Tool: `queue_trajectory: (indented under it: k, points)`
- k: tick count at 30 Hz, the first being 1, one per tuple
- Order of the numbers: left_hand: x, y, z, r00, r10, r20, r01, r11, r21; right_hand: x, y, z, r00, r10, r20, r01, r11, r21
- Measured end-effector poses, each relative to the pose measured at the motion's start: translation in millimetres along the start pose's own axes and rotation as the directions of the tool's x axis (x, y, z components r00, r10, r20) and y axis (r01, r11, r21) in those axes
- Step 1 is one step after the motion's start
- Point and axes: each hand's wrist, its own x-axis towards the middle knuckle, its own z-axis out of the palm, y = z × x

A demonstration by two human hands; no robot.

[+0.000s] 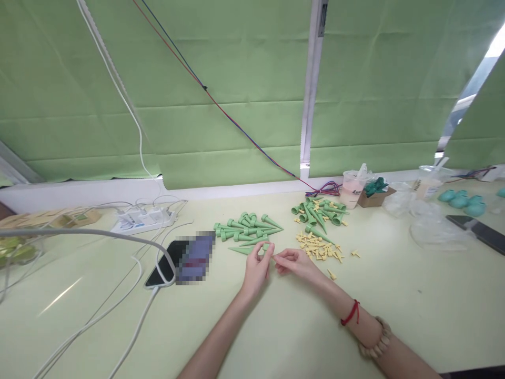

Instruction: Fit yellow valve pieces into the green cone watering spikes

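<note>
My left hand (pixel 255 271) is closed around a green plastic spike (pixel 239 251). The spike's pointed end sticks out to the left, and its capped end shows at my fingertips. Close by on the right, my right hand (pixel 299 266) pinches a small yellow plastic piece, mostly hidden by the fingers, against the capped end. Just beyond my left hand lies a pile of capped green spikes (pixel 246 227). Past my right hand, small yellow pieces (pixel 320 247) are scattered on the table. Behind them is a heap of open-ended green cones (pixel 319 211).
A phone (pixel 168 263) with a white cable (pixel 144 316) lies at left on the pale table (pixel 252 342). A power strip (pixel 144 220) stands behind it. At right are a drink cup (pixel 352 189), a small box (pixel 376 197), clear plastic bags (pixel 437 226) and a dark phone (pixel 479 233).
</note>
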Motion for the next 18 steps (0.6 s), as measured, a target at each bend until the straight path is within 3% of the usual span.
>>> queue_trajectory:
  k: [3, 6, 8, 11, 13, 18]
  points:
    - [-0.9, -2.2, 1.3, 1.000, 0.020, 0.012, -0.020, 1.000, 0.016, -0.2, 1.6, -1.4, 0.998, -0.013, -0.061, 0.012, 1.000, -0.020]
    - [-1.1, -4.7, 2.8, 1.000, 0.011, 0.022, -0.011, 0.999, 0.031, -0.7, 4.6, -2.0, 0.961, -0.212, -0.176, 0.174, 0.962, -0.209]
    - [-0.6, -5.7, 3.2, 1.000, 0.007, 0.026, -0.008, 0.999, 0.042, -0.6, 6.2, -1.9, 0.943, -0.295, -0.150, 0.244, 0.926, -0.287]
    - [0.2, -6.0, 2.7, 1.000, 0.005, 0.020, -0.005, 0.999, 0.047, 0.1, 7.6, -1.4, 0.954, -0.295, -0.049, 0.270, 0.921, -0.282]
    - [0.6, -5.6, 1.8, 1.000, 0.003, 0.005, -0.003, 0.999, 0.047, 1.2, 8.1, -2.3, 0.956, -0.292, -0.042, 0.268, 0.919, -0.289]
    - [1.5, -4.2, -1.3, 0.995, 0.013, -0.099, -0.010, 1.000, 0.026, 6.9, 5.5, -16.7, 0.916, -0.331, -0.227, 0.239, 0.904, -0.353]
